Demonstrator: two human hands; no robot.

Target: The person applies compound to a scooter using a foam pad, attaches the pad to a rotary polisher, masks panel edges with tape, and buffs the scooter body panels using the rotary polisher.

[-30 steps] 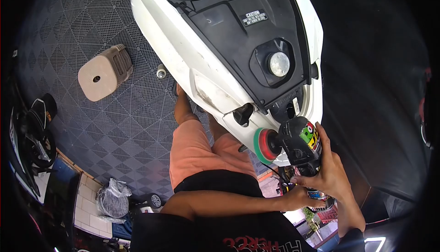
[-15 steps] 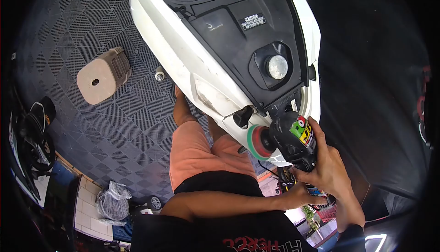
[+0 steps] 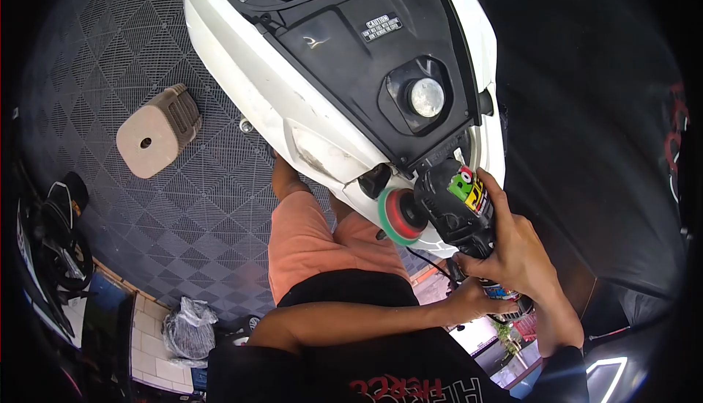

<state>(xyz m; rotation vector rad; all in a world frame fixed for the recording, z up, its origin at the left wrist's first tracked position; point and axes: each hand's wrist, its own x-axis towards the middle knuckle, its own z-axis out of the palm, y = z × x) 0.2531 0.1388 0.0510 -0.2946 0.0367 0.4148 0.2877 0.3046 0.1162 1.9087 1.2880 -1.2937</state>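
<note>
A white scooter body (image 3: pixel 242 73) ran down the middle, its side scuffed, with a dark recess (image 3: pixel 374 181) near its narrow end. There stood the polisher (image 3: pixel 448 212), its green-and-red pad (image 3: pixel 399 216) just beside that recess; contact with the panel could not be told. A tilt might have driven the rim into the recess's edge, and a dip might have snagged the black cord (image 3: pixel 428 258) below. The left hand (image 3: pixel 472 302) had fingers gripping the handle, the right hand (image 3: pixel 523 256) nearer the head; a loose grip could have let the tool twist.
</note>
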